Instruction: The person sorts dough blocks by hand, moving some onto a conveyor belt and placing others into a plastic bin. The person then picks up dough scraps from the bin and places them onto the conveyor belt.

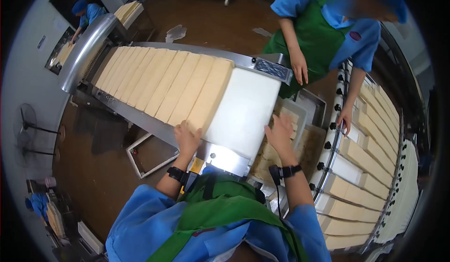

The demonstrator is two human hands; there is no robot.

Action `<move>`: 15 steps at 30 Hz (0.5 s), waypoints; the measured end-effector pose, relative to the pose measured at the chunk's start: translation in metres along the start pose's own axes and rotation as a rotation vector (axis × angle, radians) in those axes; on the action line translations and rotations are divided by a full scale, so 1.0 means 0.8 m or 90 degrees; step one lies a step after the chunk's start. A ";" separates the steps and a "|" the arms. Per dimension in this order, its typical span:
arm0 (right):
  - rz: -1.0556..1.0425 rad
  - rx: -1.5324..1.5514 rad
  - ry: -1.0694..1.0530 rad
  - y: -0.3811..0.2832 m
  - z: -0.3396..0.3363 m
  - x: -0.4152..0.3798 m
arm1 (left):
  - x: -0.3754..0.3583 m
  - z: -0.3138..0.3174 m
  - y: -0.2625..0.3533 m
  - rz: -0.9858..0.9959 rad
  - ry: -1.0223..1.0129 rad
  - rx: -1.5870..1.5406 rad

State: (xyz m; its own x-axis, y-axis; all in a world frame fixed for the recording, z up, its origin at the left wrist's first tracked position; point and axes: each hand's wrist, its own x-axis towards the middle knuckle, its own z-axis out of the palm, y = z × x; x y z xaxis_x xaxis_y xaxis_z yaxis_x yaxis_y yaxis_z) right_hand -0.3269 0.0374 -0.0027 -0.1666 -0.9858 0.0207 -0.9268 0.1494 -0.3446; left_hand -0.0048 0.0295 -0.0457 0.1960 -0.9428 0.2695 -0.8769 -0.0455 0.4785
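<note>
A row of long cream-coloured slabs (159, 81) lies side by side on a white conveyor belt (243, 112). My left hand (187, 139) is at the near end of the last slab (208, 98), fingers apart and seemingly touching it, not wrapped around it. Past the belt's right edge, my right hand (282, 133) is open with fingers spread and nothing in it. Beneath and beside that hand stand bins (322, 138) holding pale cut pieces (269, 161).
Across the belt stands a co-worker in a green apron (304, 37), one hand (346, 119) over a second conveyor (323, 168) carrying more slabs (356, 196). A metal machine hood (89, 46) covers the belt's far end. A metal frame (145, 156) is low at left.
</note>
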 end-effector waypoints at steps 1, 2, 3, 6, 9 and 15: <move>-0.009 -0.011 -0.008 -0.018 0.018 0.022 | 0.004 -0.008 0.001 -0.012 -0.055 -0.021; -0.016 -0.021 -0.016 -0.036 0.035 0.043 | 0.009 -0.015 0.002 -0.022 -0.110 -0.042; -0.014 -0.018 -0.026 -0.055 0.049 0.065 | 0.014 -0.020 0.002 -0.014 -0.143 -0.041; -0.006 -0.018 -0.044 -0.107 0.085 0.128 | 0.029 -0.037 0.014 -0.032 -0.258 -0.055; -0.007 -0.027 -0.053 -0.155 0.109 0.186 | 0.039 -0.048 0.023 -0.080 -0.345 -0.071; -0.005 -0.016 -0.062 -0.214 0.119 0.259 | 0.046 -0.049 0.026 -0.075 -0.412 -0.069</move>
State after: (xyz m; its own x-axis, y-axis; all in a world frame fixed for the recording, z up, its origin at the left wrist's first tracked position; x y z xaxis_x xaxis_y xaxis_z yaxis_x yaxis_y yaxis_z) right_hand -0.1704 -0.2001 -0.0288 -0.1265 -0.9896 -0.0691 -0.9364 0.1422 -0.3209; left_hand 0.0010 0.0066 0.0071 -0.0444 -0.9428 -0.3304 -0.8103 -0.1595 0.5639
